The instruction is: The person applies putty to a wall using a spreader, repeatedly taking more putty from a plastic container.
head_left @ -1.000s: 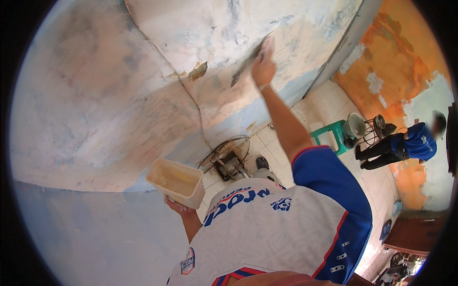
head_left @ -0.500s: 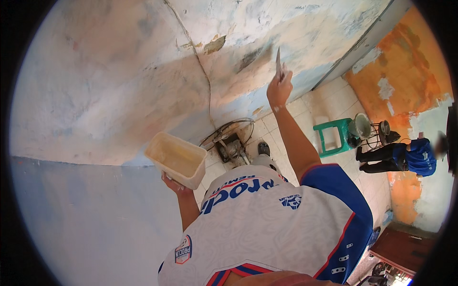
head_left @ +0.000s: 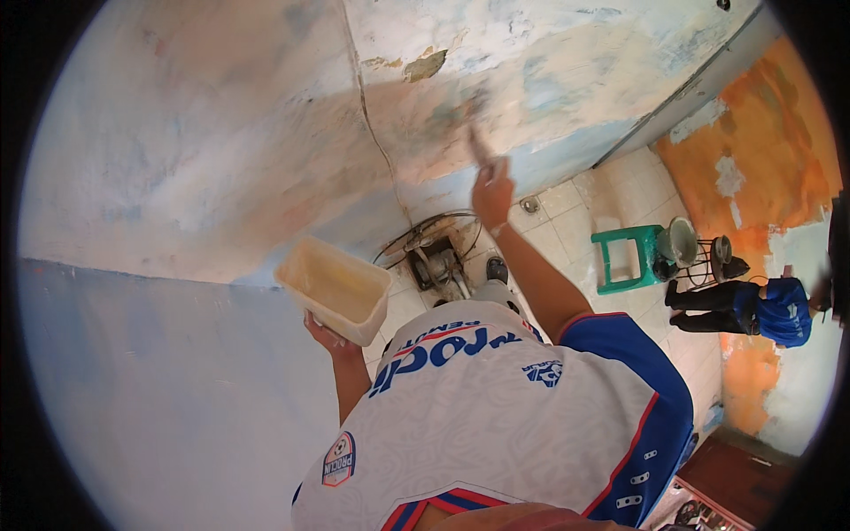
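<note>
My left hand (head_left: 326, 334) holds a cream plastic tub (head_left: 370, 320) from below, its fingers against the outer side. The tub is tilted with its mouth facing me, and a pale film coats the inside. Farther right and up, my right hand (head_left: 492, 196) is closed round a thin putty knife (head_left: 479, 146), blurred by motion and pointing toward the wall. Patchy pink, white and blue plaster covers this wall (head_left: 221, 150). Whether the blade touches it, I cannot tell. A chipped brown patch (head_left: 426, 65) and a long thin line (head_left: 366, 106) mark the surface above the tub.
A pump-like machine (head_left: 434, 264) with a looped hose sits low by the wall near my feet. To the right stand a green plastic stool (head_left: 602, 265), a bucket (head_left: 680, 241) and a wire rack (head_left: 706, 263). Another person (head_left: 779, 310) in blue works beside an orange, partly scraped wall (head_left: 753, 115).
My right hand with the putty knife has moved left and down in the picture. The tub stays in my left hand, and the view has shifted slightly.
</note>
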